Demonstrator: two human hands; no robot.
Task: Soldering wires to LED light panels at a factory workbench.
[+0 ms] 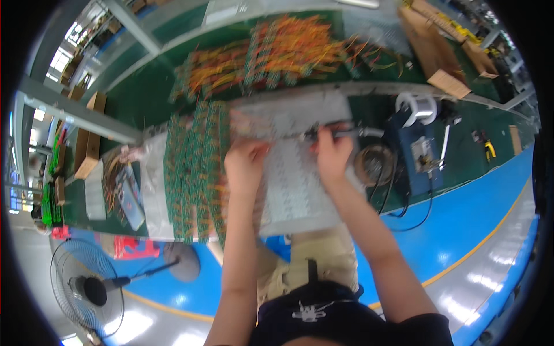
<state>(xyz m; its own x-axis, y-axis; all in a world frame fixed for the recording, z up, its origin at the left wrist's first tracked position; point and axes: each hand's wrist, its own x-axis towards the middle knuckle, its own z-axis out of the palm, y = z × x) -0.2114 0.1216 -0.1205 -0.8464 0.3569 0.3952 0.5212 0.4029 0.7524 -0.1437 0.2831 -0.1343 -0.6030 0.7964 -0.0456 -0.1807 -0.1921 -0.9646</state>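
My right hand [334, 151] is closed round the dark handle of a soldering iron [314, 135], whose thin tip points left. My left hand [247, 164] is pinched close to that tip; what it holds is too small and blurred to name. Both hands are above a pale work sheet [297, 199] with rows of small marks. Beside my left hand lie long strips of green circuit boards [196, 167] with orange wires. Further wires [245, 124] fan out blurred at the sheet's upper left.
Bundles of boards with orange wires [288, 46] lie on the far shelf. To the right stand a solder spool [424, 108], a blue device [411, 155], a round brown container [374, 164] and yellow-handled pliers [489, 150]. A phone [130, 199] lies left; a fan [92, 288] stands below.
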